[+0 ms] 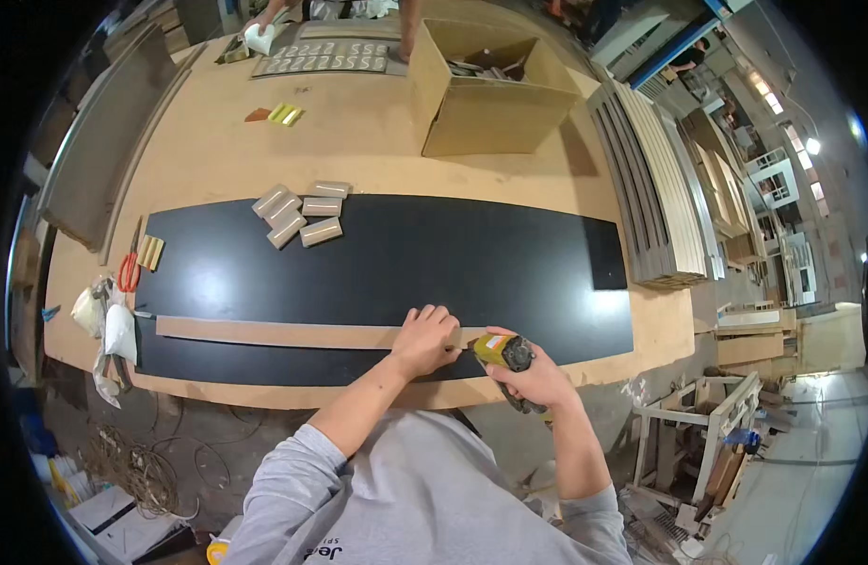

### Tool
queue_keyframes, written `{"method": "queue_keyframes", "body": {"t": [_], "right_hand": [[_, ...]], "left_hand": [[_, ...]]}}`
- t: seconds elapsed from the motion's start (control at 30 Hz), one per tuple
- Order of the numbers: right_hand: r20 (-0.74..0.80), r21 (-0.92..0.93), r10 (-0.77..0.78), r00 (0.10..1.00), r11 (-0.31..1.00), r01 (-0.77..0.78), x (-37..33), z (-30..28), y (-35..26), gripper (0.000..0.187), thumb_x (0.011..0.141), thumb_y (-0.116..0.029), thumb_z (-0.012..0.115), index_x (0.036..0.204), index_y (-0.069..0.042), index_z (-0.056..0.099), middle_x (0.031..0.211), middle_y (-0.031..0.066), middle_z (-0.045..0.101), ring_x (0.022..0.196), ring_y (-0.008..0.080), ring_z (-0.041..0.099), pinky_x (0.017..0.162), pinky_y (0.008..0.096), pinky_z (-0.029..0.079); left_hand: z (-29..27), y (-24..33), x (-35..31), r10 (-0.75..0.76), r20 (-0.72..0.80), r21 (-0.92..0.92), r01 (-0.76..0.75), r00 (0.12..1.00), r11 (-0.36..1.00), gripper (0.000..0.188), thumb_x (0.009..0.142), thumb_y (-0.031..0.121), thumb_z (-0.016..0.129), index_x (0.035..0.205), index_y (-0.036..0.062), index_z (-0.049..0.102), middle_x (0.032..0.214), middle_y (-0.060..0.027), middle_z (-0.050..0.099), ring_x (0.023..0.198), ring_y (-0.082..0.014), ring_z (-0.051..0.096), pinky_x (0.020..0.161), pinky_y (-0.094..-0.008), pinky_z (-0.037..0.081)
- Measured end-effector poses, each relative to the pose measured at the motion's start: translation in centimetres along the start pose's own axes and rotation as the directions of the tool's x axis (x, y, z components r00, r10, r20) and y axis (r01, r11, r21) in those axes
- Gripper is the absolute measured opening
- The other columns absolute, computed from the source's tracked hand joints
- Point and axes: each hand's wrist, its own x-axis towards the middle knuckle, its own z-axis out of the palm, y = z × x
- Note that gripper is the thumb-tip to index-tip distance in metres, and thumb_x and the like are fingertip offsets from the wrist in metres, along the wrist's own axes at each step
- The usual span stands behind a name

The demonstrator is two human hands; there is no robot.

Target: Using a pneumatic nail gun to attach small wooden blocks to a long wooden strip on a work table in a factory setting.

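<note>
A long black panel (434,250) lies flat on the worktable. Along its near side runs a thin light-brown wooden strip (274,333). My left hand (424,341) is closed over the strip toward its right end, fingers curled across it; whether the fingertips also pinch something small is hidden. My right hand (542,379) grips a yellow-and-black cordless drill (500,349). The drill points left, its front end close to my left thumb at the strip. Several small beige blocks (302,213) sit in a cluster on the panel's far left part.
An open cardboard box (495,113) stands at the table's far side. Stacked boards (650,188) line the right, and another board (113,132) leans at left. Red-handled scissors (129,270) and white bags (120,330) lie at the left edge. Another person's hand (264,24) is across the table.
</note>
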Motion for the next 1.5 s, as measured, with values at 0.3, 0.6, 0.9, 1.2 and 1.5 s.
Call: {"method": "queue_keyframes", "body": {"t": [0.3,0.6,0.9,1.2,1.5], "right_hand": [[-0.039,-0.13,-0.17,0.985,0.978,0.164,2.9,0.2,0.4,0.066,0.088,-0.023,0.082,0.151,-0.023,0.061,0.117,0.0037,0.075,0.101,0.0168,0.071,0.093,0.0327,0.055],[-0.004,-0.072,-0.034,0.999,0.997,0.033,3.3,-0.1,-1.4,0.065,0.089,-0.021,0.082,0.15,-0.026,0.061,0.093,-0.0012,0.069,0.062,0.0082,0.054,0.06,0.0282,0.048],[0.01,-0.097,-0.028,1.0,0.995,0.029,3.2,0.0,-2.9,0.068,0.091,-0.014,0.08,0.155,-0.021,0.056,0.088,-0.0025,0.063,0.06,0.0071,0.053,0.057,0.0257,0.049],[0.025,-0.074,-0.003,1.0,0.997,0.005,1.6,0.1,-1.6,0.07,0.092,-0.013,0.08,0.156,-0.022,0.055,0.088,-0.0025,0.064,0.061,0.0071,0.054,0.057,0.0258,0.05],[0.006,-0.143,0.011,1.0,0.99,-0.01,1.3,0.5,-1.8,0.07,0.089,-0.024,0.082,0.155,-0.026,0.056,0.092,-0.0002,0.066,0.063,0.0087,0.056,0.061,0.0276,0.049]], "left_hand": [[-0.2,-0.2,-0.1,0.011,0.03,0.047,-0.013,0.999,0.999,0.039,0.083,0.035,0.085,0.111,0.013,0.068,0.11,-0.0053,0.06,0.11,-0.0255,0.06,0.092,-0.0417,0.047],[-0.1,-0.5,0.2,-0.011,0.035,0.005,0.011,0.999,1.0,0.041,0.083,0.035,0.085,0.113,0.0132,0.068,0.11,-0.0051,0.059,0.111,-0.0252,0.059,0.092,-0.0418,0.047],[-0.1,-0.7,0.3,0.001,0.001,0.001,-0.001,1.0,1.0,0.043,0.082,0.036,0.086,0.113,0.0139,0.067,0.112,-0.0057,0.059,0.112,-0.026,0.059,0.093,-0.0429,0.047],[-0.2,-0.6,0.1,0.025,-0.028,0.003,-0.024,0.999,1.0,0.039,0.081,0.032,0.087,0.108,0.0132,0.066,0.108,-0.0062,0.06,0.108,-0.0277,0.06,0.089,-0.0436,0.048],[-0.2,-0.5,0.2,0.022,-0.024,-0.033,-0.022,0.999,0.999,0.037,0.081,0.029,0.086,0.107,0.0123,0.064,0.111,-0.0066,0.06,0.111,-0.0281,0.059,0.091,-0.0438,0.046]]}}
